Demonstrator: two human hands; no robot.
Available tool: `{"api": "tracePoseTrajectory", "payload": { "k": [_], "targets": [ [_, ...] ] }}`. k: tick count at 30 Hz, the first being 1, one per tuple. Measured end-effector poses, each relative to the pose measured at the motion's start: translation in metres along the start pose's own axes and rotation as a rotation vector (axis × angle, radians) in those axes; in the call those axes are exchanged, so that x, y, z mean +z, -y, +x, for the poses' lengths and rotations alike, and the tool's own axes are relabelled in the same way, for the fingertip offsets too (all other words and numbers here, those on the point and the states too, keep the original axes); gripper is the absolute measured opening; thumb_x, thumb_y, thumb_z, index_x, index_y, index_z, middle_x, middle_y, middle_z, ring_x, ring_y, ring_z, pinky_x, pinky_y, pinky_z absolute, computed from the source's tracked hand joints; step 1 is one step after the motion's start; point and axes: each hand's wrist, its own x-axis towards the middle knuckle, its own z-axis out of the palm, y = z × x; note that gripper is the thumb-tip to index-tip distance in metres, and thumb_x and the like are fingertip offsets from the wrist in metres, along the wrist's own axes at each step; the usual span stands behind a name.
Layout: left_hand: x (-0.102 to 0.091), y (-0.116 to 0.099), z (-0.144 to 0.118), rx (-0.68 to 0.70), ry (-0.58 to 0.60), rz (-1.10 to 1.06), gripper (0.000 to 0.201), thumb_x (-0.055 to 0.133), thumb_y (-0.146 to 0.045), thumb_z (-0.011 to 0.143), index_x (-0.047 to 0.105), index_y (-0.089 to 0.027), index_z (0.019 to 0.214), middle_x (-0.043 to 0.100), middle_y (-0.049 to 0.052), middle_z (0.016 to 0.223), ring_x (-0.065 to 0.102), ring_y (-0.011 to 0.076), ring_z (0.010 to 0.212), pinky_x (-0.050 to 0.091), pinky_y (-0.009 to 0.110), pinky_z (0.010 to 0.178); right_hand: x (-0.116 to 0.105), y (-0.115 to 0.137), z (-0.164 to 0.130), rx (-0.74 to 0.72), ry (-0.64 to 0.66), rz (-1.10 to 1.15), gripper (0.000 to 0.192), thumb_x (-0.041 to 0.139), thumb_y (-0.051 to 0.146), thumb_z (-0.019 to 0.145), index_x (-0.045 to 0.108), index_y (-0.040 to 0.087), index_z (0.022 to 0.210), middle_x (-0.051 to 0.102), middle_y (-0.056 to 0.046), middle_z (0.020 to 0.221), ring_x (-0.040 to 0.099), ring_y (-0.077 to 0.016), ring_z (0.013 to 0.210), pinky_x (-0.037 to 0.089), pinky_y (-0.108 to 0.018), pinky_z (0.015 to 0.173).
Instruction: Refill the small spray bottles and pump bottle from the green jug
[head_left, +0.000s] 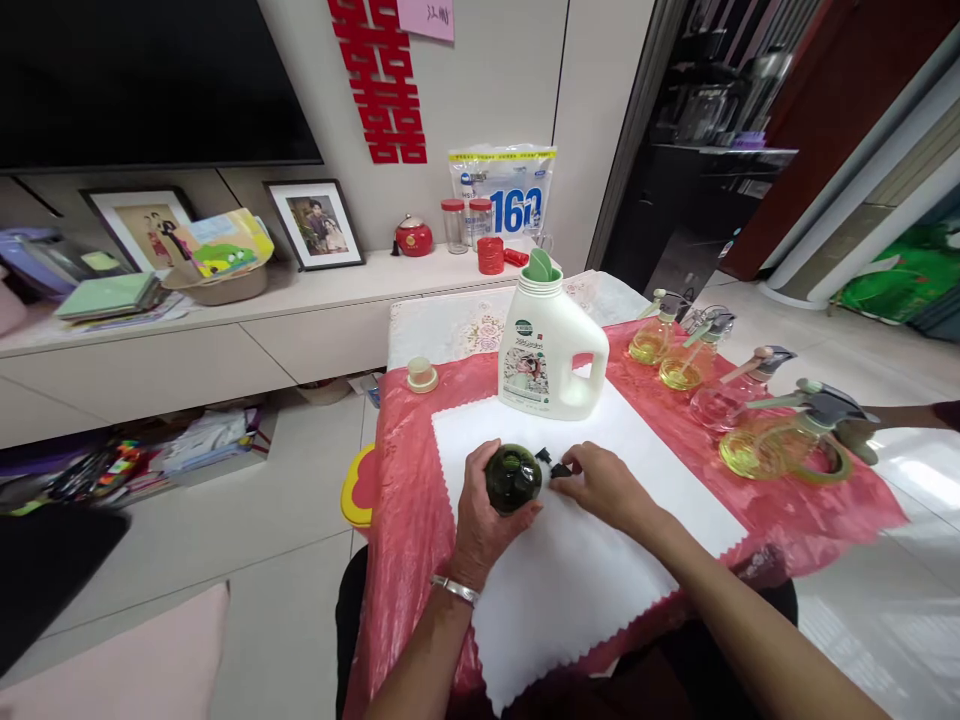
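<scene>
Centrally, low in the frame, a dark green bottle (pixel 513 478) lies on its side on the white cloth (pixel 600 560), left hand (pixel 480 510) curled around its body, right hand (pixel 600 485) pinching the black cap (pixel 551 466) at its neck with closed fingertips. Just above stands a white detergent jug (pixel 546 345); spray bottles (pixel 720 385) line the right side of the red tablecloth (pixel 405 470).

- Setting: the living room of a home.
- Wall: a large dark television (pixel 142 80) with a red paper double-happiness cutout (pixel 381 80) beside it.
- Low cream sideboard (pixel 225 345): framed family photographs (pixel 315 225), books, storage jars (pixel 454 225) and a red teapot (pixel 413 238).
- Floor: pale tiles, with household clutter under the sideboard.
- Foreground: a small table under a red cloth (pixel 405 470).
</scene>
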Motion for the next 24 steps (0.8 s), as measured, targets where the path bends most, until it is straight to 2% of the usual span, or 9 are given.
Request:
{"api": "tracePoseTrajectory", "payload": {
  "k": [3,5,8,11,13,15,16,20,24],
  "targets": [
    [0.0,0.0,0.0,0.012,0.004,-0.016,0.085,0.074,-0.068,0.074,0.042,-0.022,0.139,0.053,0.015,0.134,0.057,0.0329,0.127,0.048,0.051,0.108,0.011,0.009,0.0,-0.018,0.016,-0.009,0.028,0.065,0.037,0.096,0.061,0.01,0.103,0.058,-0.007,0.104,0.057,-0.0146,0.098,0.052,-0.034,0.091],
    [0.001,0.002,0.0,0.029,-0.002,-0.028,0.088,0.074,-0.07,0.072,0.043,-0.022,0.138,0.053,0.015,0.133,0.056,0.0335,0.127,0.048,0.052,0.108,0.007,0.006,0.004,-0.036,-0.011,0.044,0.027,0.065,0.036,0.096,0.061,0.009,0.097,0.058,-0.005,0.099,0.056,-0.0134,0.094,0.052,-0.032,0.089],
    [0.002,0.005,0.0,0.049,-0.012,-0.035,0.092,0.078,-0.071,0.067,0.043,-0.023,0.138,0.053,0.014,0.133,0.057,0.0345,0.126,0.048,0.054,0.108,-0.013,-0.001,0.008,-0.105,-0.111,0.24,0.032,0.065,0.041,0.096,0.062,0.01,0.098,0.057,-0.003,0.088,0.055,-0.0102,0.081,0.052,-0.026,0.078],
    [0.003,0.006,0.001,0.048,-0.011,-0.02,0.091,0.084,-0.061,0.066,0.043,-0.023,0.137,0.053,0.014,0.132,0.056,0.0346,0.126,0.048,0.055,0.108,-0.039,0.003,0.002,-0.235,-0.256,0.54,0.049,0.064,0.058,0.091,0.063,0.011,0.107,0.06,-0.005,0.087,0.056,-0.0103,0.074,0.05,-0.023,0.067],
    [0.004,0.005,0.001,0.053,-0.008,-0.027,0.089,0.085,-0.056,0.067,0.042,-0.023,0.137,0.053,0.014,0.132,0.055,0.0346,0.127,0.048,0.056,0.108,-0.055,0.015,-0.006,-0.341,-0.371,0.737,0.055,0.066,0.062,0.087,0.062,0.015,0.115,0.064,-0.008,0.105,0.061,-0.0138,0.086,0.053,-0.025,0.072],
    [0.004,0.005,0.002,0.066,-0.006,-0.049,0.087,0.084,-0.057,0.068,0.042,-0.024,0.137,0.052,0.014,0.131,0.055,0.0346,0.126,0.047,0.057,0.108,-0.067,0.033,-0.015,-0.442,-0.479,0.891,0.049,0.069,0.055,0.087,0.061,0.022,0.122,0.06,-0.007,0.125,0.062,-0.0154,0.101,0.055,-0.028,0.085],
    [0.004,0.005,0.002,0.073,-0.005,-0.059,0.087,0.083,-0.058,0.069,0.042,-0.024,0.137,0.051,0.014,0.131,0.055,0.0346,0.126,0.047,0.057,0.108,-0.072,0.042,-0.019,-0.487,-0.521,0.948,0.043,0.071,0.048,0.088,0.061,0.024,0.123,0.058,-0.005,0.129,0.062,-0.0148,0.104,0.055,-0.029,0.089],
    [0.005,0.004,0.002,0.084,-0.007,-0.083,0.086,0.081,-0.06,0.07,0.041,-0.024,0.138,0.05,0.013,0.131,0.054,0.0342,0.126,0.046,0.057,0.109,-0.075,0.073,-0.026,-0.627,-0.586,1.06,0.033,0.071,0.033,0.091,0.064,0.027,0.122,0.06,-0.003,0.124,0.063,-0.0143,0.105,0.055,-0.03,0.094],
    [0.005,0.003,0.001,0.075,0.0,-0.098,0.086,0.08,-0.062,0.071,0.04,-0.024,0.138,0.05,0.014,0.132,0.053,0.0343,0.126,0.045,0.058,0.109,-0.061,0.084,-0.019,-0.664,-0.513,1.033,0.036,0.071,0.038,0.091,0.063,0.025,0.124,0.06,-0.006,0.122,0.063,-0.0199,0.109,0.055,-0.038,0.096]
  ]
}}
